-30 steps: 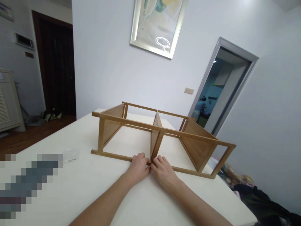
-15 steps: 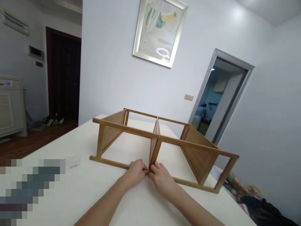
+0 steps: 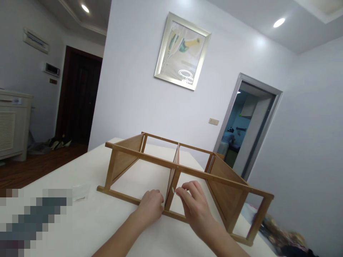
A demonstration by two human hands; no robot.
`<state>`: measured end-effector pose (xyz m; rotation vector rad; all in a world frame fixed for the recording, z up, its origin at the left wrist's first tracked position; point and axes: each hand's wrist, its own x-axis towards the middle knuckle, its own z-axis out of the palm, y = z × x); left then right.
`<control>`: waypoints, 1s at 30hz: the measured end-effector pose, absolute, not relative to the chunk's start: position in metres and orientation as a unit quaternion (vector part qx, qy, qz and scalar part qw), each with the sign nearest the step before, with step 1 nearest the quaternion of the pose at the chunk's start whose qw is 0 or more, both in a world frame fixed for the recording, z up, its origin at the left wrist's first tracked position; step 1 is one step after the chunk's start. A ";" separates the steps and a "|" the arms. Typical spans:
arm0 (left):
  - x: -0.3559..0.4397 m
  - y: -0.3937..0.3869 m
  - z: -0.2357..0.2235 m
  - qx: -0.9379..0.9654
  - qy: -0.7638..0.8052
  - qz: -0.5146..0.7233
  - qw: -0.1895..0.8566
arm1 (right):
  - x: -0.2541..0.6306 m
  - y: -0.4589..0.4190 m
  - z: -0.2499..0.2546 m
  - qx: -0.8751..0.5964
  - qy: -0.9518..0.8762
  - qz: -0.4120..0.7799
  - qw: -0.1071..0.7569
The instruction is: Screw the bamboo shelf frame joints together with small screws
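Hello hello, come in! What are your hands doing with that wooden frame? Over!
Left hand pressing on wooden frame bottom rail, by middle upright. Right hand lifted, pinching small pale piece beside it. Frame lies on white table. Nothing blocking.

One wooden rack (image 3: 184,167), two hands, one picture (image 3: 182,51).

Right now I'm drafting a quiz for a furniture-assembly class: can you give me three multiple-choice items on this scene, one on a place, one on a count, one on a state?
1. Where does the wooden rack lie?
A. on the white table
B. on the floor
C. against the door

2. How many upright boards does the rack have?
A. one
B. three
C. five

3. What is the right hand doing?
A. lying flat
B. pinching a small pale thing by the middle board
C. gripping the picture frame

Answers: A, the rack's rails rest on the tabletop; B, one board stands at each end and one in the middle; B, thumb and finger are closed on a small pale piece, while the left hand rests on the lower rail.
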<state>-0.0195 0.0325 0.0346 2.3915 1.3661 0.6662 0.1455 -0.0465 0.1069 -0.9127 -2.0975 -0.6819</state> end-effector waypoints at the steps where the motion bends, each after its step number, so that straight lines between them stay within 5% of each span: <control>1: -0.017 0.029 0.040 0.832 0.470 0.267 0.125 | 0.149 -0.046 0.117 -0.352 -0.806 -0.280 0.385; 8: -0.012 0.012 0.102 0.711 0.298 0.634 -0.051 | 0.161 -0.029 0.151 -0.366 -0.777 -0.337 0.385; 13: -0.014 0.027 0.129 0.734 0.280 0.613 -0.080 | 0.154 -0.019 0.156 -0.371 -0.778 -0.343 0.373; 30: -0.010 0.047 0.116 0.734 0.243 0.634 -0.018 | 0.142 -0.015 0.166 -0.407 -0.793 -0.334 0.307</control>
